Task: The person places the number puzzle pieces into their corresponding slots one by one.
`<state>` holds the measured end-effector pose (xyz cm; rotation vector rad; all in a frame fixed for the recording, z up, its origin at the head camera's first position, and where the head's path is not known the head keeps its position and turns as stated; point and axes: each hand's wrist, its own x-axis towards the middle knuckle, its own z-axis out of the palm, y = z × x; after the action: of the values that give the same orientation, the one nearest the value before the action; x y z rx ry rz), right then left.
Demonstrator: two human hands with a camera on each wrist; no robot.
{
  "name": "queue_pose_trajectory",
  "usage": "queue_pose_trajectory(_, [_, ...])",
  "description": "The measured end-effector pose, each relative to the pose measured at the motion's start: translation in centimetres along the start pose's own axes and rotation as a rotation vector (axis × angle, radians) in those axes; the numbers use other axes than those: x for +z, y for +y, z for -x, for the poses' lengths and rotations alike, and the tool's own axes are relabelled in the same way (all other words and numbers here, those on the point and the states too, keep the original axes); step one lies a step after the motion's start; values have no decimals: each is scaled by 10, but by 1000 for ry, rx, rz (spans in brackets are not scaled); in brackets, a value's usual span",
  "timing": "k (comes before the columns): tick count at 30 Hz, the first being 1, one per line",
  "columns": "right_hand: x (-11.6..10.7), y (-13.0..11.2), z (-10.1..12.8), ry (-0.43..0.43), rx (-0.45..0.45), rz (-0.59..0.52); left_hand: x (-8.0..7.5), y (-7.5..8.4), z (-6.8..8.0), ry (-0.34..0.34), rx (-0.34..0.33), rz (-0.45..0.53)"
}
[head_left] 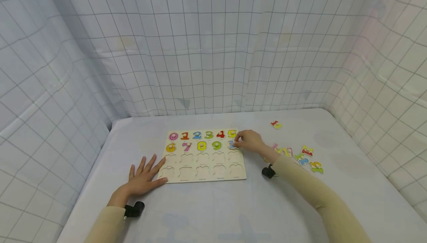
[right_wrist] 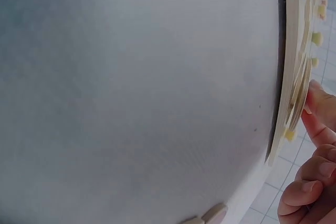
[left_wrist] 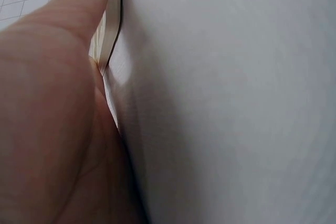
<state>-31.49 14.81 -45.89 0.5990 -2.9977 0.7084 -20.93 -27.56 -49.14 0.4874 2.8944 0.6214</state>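
Observation:
A wooden number puzzle board (head_left: 203, 180) lies on the white-covered table. Knobbed digits 0 to 9 sit in its two upper rows; the two lower rows show bare recesses. My right hand (head_left: 251, 141) pinches a blue number piece (head_left: 231, 145) at the right end of the second row, partly hidden by the fingers. In the right wrist view, that piece (right_wrist: 300, 98) appears tilted against the board, thumb and finger at its knob. My left hand (head_left: 142, 180) lies spread on the table, fingertips and thumb touching the board's left edge.
Several loose, colourful number pieces (head_left: 301, 159) lie in a group right of the board, partly behind the right forearm. One red and yellow piece (head_left: 276, 125) lies farther back. Grid-patterned white curtains (head_left: 213, 50) enclose the table at the back and sides.

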Motion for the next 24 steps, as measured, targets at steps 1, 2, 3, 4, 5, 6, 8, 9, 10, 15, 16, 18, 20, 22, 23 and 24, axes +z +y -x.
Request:
queue_pose_trajectory(1, [1,0,0,3,-1,-3,-1,1,1,5,4,4])
queue_pose_trajectory(2, [2,-1,-1,4,-1,-4,-2,1,1,5,14,19])
queue_pose_trajectory(3, [3,-1,-1,6,0,-4,-2,2,2,5,16,18])
queue_pose_trajectory(4, [3,-2,-2,6,3,-4,-3,3,2,4,17,17])
queue_pose_trajectory(5, [4,-3,-2,5,7,-6,-3,3,2,5,12,4])
queue_pose_trajectory(6, [4,-3,-2,5,11,-6,-4,4,3,0,10,5])
queue_pose_trajectory(8, [4,-4,-3,3,19,-7,-5,5,3,-7,12,22])
queue_pose_trajectory(9, [5,-5,-3,2,24,-6,-5,6,3,-6,10,21])
queue_pose_trajectory(10, [5,-5,-3,2,28,-4,-6,7,4,-5,11,25])
queue_pose_trajectory(15, [7,-4,-3,5,35,-5,-8,10,5,9,17,34])
queue_pose_trajectory(16, [7,-4,-3,6,37,-5,-9,11,5,8,12,29])
queue_pose_trajectory(18, [7,-4,-4,6,42,0,-9,11,5,6,14,35])
queue_pose_trajectory(20, [8,-4,-4,3,47,2,-9,11,4,-6,5,26])
queue_pose_trajectory(22, [8,-4,-4,-1,49,-1,-8,10,3,-22,-4,19])
queue_pose_trajectory(23, [8,-3,-4,-2,47,-5,-7,9,3,-26,-8,9])
queue_pose_trajectory(24, [8,-3,-4,-1,43,-8,-7,9,3,-27,-12,7])
